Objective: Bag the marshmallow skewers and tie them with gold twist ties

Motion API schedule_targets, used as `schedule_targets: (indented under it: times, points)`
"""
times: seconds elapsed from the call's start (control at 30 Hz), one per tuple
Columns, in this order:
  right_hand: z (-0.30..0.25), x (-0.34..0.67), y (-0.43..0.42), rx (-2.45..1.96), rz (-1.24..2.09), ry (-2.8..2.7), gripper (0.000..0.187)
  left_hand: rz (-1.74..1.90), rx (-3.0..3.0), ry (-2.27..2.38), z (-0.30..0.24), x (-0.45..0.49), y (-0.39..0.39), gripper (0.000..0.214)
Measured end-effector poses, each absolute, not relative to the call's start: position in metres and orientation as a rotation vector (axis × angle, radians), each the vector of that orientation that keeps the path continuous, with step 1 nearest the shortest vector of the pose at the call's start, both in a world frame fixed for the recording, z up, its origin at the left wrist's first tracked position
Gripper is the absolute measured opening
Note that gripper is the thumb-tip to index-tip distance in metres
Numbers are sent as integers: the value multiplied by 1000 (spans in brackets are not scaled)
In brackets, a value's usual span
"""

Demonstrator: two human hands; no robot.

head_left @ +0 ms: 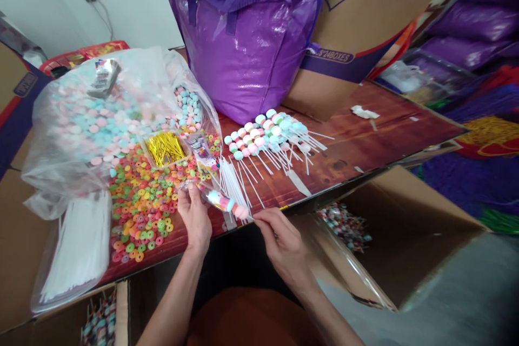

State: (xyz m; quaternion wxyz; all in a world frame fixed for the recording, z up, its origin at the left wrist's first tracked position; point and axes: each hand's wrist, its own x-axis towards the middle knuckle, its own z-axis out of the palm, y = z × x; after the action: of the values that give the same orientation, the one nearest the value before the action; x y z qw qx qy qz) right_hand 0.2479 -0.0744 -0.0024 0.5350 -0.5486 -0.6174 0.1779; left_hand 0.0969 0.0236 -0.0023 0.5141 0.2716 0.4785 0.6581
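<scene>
At the lower centre of the head view, the left hand (195,216) grips the clear sleeve end of a candy skewer (225,201) while the right hand (284,240) pinches its white stick end, the skewer held just over the near edge of the wooden table (365,146). Left of the hands lie loose ring candies (141,211) and a clear bag of pastel candies (93,119) bearing a pack of gold twist ties (164,147); upper right of them, finished skewers (267,135) fan out before a purple bag (247,38).
</scene>
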Motion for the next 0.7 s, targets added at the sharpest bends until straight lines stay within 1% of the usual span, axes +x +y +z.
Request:
schedule_targets:
  times: [0.1,0.27,0.37,0.47,0.6,0.7]
  points:
    - [-3,246,-72,-1340,392,-1467,19,1530,512,1068,3,99,22,32]
    - [-5,242,-68,-1356,341,-1554,17,1316,493,967,7,104,14,35]
    - [-7,238,-67,-1351,383,-1603,14,1297,452,945,8,109,9,36]
    - [-6,232,-68,-1372,507,-1556,16,1315,399,941,8,111,8,36]
    - [-6,224,-72,-1427,723,-1326,20,1312,378,912,5,113,9,36]
    - [-6,221,-73,-1416,1039,-1056,22,1288,352,895,1,113,9,36]
